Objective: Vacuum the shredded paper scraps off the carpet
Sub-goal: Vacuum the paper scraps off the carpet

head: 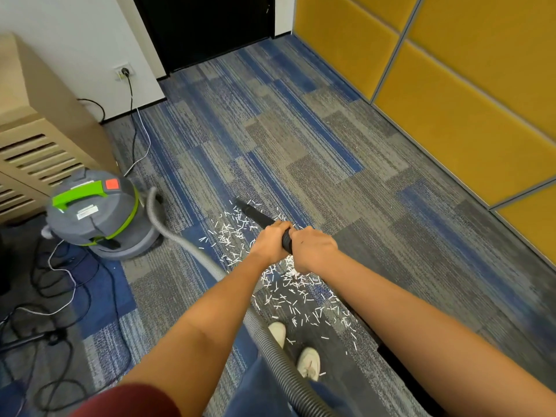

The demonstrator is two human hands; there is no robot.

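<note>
White paper scraps (288,293) strewn over blue-grey carpet (301,130), beneath the black nozzle (255,213) and back from it toward two pale shoes (308,362). Clamped round the nozzle's rear end: left grip (270,240), with right grip (314,249) just behind, side by side. Nozzle tip low at the scraps' far edge. Grey ribbed hose (279,365) looping from behind the nozzle to a grey-and-green vacuum canister (96,215) well left of it. Tangled cables (72,284) farther left, yellow wall panels (451,85) well right of the nozzle
</note>
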